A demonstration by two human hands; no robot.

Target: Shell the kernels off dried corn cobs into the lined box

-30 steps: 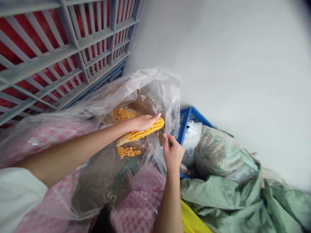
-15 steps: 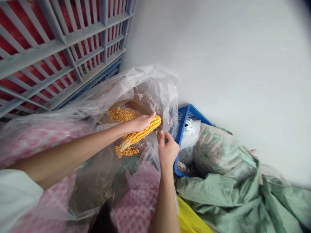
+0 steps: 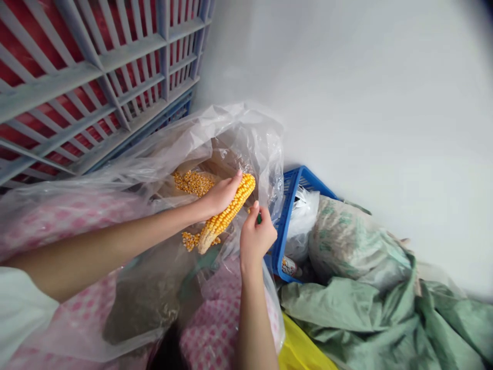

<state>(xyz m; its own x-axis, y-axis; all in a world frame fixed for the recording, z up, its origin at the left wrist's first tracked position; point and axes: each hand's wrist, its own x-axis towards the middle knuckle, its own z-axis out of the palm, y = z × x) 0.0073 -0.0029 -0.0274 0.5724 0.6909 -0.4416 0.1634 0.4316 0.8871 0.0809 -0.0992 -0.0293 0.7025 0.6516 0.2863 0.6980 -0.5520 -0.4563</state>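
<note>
The left hand [image 3: 223,196] is gripping the corn cob [image 3: 232,206], half closed, over loose kernels [image 3: 194,183] in a plastic bag [image 3: 271,154]; the right hand [image 3: 257,236], curled tight, is holding a green thing [image 3: 259,219]. A slackening left grip could be risking a dropped cob.

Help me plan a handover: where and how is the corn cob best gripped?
Likely by the pale lower end of the cob, from the near side: that end slants toward the viewer, uncovered; the left hand covers the cob's left flank.
</note>
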